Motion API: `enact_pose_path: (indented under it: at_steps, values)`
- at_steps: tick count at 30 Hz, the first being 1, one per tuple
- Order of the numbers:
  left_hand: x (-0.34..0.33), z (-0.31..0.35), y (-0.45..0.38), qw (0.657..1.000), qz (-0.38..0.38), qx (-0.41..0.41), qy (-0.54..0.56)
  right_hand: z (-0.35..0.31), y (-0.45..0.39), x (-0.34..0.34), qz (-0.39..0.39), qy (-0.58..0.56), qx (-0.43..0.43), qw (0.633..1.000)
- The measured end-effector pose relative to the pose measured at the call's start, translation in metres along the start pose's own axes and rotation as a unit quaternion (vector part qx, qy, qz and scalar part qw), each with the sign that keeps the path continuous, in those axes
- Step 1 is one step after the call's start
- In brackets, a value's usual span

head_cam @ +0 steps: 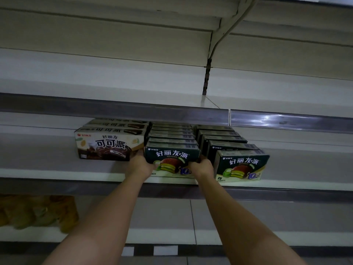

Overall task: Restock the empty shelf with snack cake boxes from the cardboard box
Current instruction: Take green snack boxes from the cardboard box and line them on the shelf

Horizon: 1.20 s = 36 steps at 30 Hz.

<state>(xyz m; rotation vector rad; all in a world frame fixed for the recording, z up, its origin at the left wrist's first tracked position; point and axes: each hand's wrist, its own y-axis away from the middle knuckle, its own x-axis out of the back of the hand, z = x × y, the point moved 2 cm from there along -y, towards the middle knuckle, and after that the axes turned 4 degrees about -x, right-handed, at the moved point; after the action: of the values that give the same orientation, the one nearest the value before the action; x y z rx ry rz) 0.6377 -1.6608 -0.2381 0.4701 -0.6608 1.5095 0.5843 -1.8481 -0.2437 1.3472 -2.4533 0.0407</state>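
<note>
1. Far to the left of the grip and below it, on the lower shelf, lie blurred yellow-brown packaged goods.
2. Just left of the left hand stands a row of brown cocoa pie boxes on the shelf, running back toward the wall.
3. The left hand holds the lower left corner of the front green snack cake box; its fingers wrap round the box's left end and are mostly hidden.
4. That box stands at the shelf's front edge, heading a row of like boxes behind it.
5. The right hand grips the box's lower right corner, fingers curled round its right end.
6. Just right of the right hand stands a second row of green boxes, staggered back toward the wall.
</note>
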Motion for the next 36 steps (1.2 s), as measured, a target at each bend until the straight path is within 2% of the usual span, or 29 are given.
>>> enact_pose_path:
  at_steps: [7, 12, 17, 23, 25, 29, 36]
  values:
    - [-0.009, 0.007, 0.031, 0.976, 0.141, 0.076, 0.145, 0.004, 0.016, 0.009, 0.051, 0.092, 0.055, 0.993]
    - [-0.025, 0.025, 0.058, 0.975, 0.173, 0.050, 0.129, 0.015, 0.040, 0.027, 0.093, 0.184, 0.111, 0.972]
    - [-0.054, 0.055, 0.077, 0.978, 0.165, -0.053, 0.114, 0.021, 0.052, 0.066, 0.184, 0.144, 0.170, 0.957]
    - [-0.077, 0.078, 0.081, 0.978, 0.148, -0.022, 0.143, 0.027, 0.028, 0.139, 0.276, 0.055, 0.093, 0.955]
    - [-0.086, 0.084, 0.084, 0.982, 0.127, -0.047, 0.135, 0.032, 0.016, 0.157, 0.272, 0.021, 0.061, 0.960]
    - [-0.106, 0.104, 0.093, 0.984, 0.066, -0.084, 0.145, 0.040, 0.002, 0.173, 0.207, -0.018, 0.012, 0.978]
    - [-0.135, 0.130, 0.083, 0.981, -0.031, -0.050, 0.182, 0.040, -0.020, 0.180, 0.127, 0.022, 0.022, 0.991]
